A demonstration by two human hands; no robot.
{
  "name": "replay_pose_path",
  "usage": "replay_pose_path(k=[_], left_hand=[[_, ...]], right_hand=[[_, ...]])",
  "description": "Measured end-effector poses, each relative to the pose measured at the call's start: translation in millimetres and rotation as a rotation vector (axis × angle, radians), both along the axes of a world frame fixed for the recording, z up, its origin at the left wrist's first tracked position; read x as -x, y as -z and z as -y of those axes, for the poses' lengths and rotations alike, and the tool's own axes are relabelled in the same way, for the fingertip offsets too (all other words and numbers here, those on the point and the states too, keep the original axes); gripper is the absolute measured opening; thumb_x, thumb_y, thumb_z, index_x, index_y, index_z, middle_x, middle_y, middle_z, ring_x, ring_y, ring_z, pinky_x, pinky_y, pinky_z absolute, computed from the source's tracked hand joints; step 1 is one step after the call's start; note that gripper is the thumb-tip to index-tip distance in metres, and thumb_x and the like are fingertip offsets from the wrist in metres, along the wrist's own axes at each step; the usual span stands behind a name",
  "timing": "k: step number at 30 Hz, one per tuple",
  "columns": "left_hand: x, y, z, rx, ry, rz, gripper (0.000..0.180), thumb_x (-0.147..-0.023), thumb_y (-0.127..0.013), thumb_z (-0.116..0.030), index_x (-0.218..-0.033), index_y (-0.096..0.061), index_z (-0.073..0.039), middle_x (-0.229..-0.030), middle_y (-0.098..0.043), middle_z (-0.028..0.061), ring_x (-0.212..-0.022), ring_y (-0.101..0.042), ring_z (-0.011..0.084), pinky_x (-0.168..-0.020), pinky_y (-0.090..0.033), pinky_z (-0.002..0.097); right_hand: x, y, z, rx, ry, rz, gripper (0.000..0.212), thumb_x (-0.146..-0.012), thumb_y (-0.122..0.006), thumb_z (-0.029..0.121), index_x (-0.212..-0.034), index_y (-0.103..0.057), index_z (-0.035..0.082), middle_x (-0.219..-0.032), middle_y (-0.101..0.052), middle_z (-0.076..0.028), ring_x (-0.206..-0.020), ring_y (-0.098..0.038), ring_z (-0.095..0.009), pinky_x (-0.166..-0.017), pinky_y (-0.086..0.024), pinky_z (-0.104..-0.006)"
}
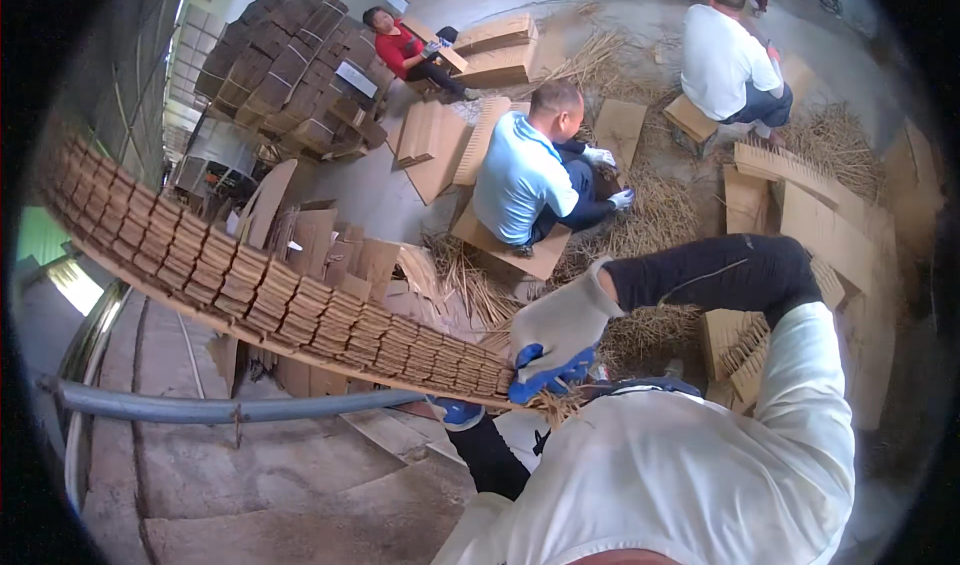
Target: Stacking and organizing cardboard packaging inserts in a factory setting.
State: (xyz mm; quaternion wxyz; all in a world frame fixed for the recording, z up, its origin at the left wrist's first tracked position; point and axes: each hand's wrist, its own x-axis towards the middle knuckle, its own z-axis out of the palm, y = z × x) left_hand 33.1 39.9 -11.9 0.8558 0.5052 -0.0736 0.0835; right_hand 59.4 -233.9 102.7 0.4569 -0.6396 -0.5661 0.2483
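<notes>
A long, narrow board (330, 363) slants from the far left down to my hands. Rows of dark brown, ridged pieces (270, 290) cover its top, packed closely together. My left hand (458, 413), in a blue-palmed glove, is under the board's near end and grips it; most of its fingers are hidden. Above, my right hand (560, 340), in a grey glove with blue fingers, is closed at the end of the rows. What lies inside its grip is hidden. Straw-like strips (555, 407) stick out just below it.
A blue-grey pipe (230, 405) runs below the board on the left. Ahead, a person in light blue (520, 185) sits among loose straw-like strips (655, 215). Two more people sit farther back. Tied brown stacks (285, 65) stand at far left; cardboard pieces (825, 225) lie at right.
</notes>
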Motion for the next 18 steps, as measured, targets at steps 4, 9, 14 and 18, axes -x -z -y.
replay_pose_path(k=[4, 9, 14, 18], left_hand=[[-6, 6, -5, 0.014, -0.001, -0.009, 0.070, -0.079, -0.063, -0.010, -0.146, -0.039, -0.011, -0.138, -0.052, 0.0120, -0.119, -0.057, 0.0294, -0.100, -0.048, 0.0445], [-6, 10, -14, 0.034, 0.014, -0.024, 0.069, -0.081, -0.063, -0.011, -0.145, -0.040, -0.011, -0.138, -0.052, 0.0123, -0.119, -0.057, 0.0298, -0.100, -0.049, 0.0451], [2, 22, -9, 0.076, 0.044, -0.060, 0.067, -0.082, -0.063, -0.012, -0.145, -0.040, -0.011, -0.138, -0.052, 0.0125, -0.119, -0.057, 0.0303, -0.100, -0.049, 0.0457], [0, 32, -6, 0.120, 0.079, -0.087, 0.066, -0.083, -0.063, -0.013, -0.145, -0.041, -0.011, -0.138, -0.052, 0.0127, -0.118, -0.057, 0.0307, -0.099, -0.049, 0.0462]], right_hand=[[18, 1, -4, -0.089, 0.251, -0.065, 0.040, -0.101, -0.051, 0.026, -0.078, -0.053, -0.007, -0.067, -0.052, -0.025, -0.058, -0.037, -0.033, -0.058, -0.041, -0.0432], [35, -14, -6, -0.103, 0.412, -0.199, 0.041, -0.102, -0.051, 0.027, -0.078, -0.053, -0.006, -0.060, -0.049, -0.021, -0.055, -0.033, -0.029, -0.054, -0.039, -0.0411], [50, -4, -11, -0.310, 0.316, -0.114, 0.042, -0.103, -0.051, 0.026, -0.076, -0.050, -0.006, -0.063, -0.047, -0.019, -0.055, -0.038, -0.025, -0.055, -0.038, -0.0392], [56, 5, -7, -0.237, 0.197, -0.321, 0.042, -0.103, -0.051, 0.026, -0.074, -0.049, -0.004, -0.065, -0.046, -0.017, -0.058, -0.041, -0.023, -0.057, -0.038, -0.0388]])
